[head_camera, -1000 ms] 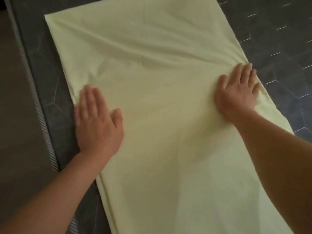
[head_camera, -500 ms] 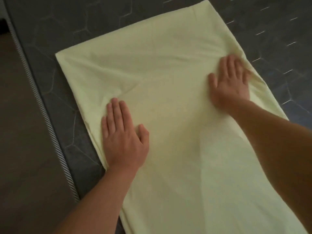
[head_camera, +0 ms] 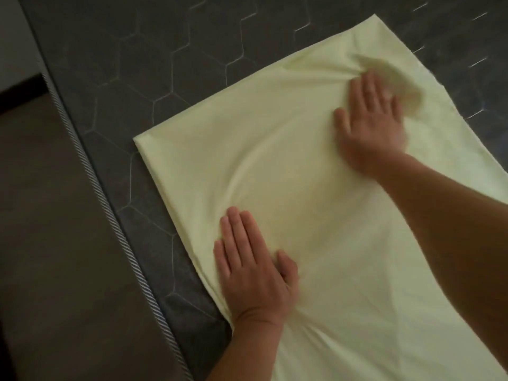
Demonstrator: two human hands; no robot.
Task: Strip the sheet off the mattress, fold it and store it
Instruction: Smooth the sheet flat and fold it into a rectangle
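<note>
Since a sec ago both my hands have slid further up the sheet [head_camera: 288, 166] toward its far end, and the far left corner now sits much nearer my left hand [head_camera: 255, 273]. The sheet lies already stripped and folded into a long strip on the bare mattress [head_camera: 132, 64], long axis running from me away and slightly right. My left hand is flat, fingers straight, pressing the cloth just inside its left edge. My right hand [head_camera: 371, 125] is also flat w/ fingers spread, pressing near the right edge; it's blurred, and wrinkles bunch up right at its fingertips. Far short edge lies ahead of both hands, right hand nearer to it. Prob next: reach that far edge and bring it back toward me, i.e. fold across the long axis.
</note>
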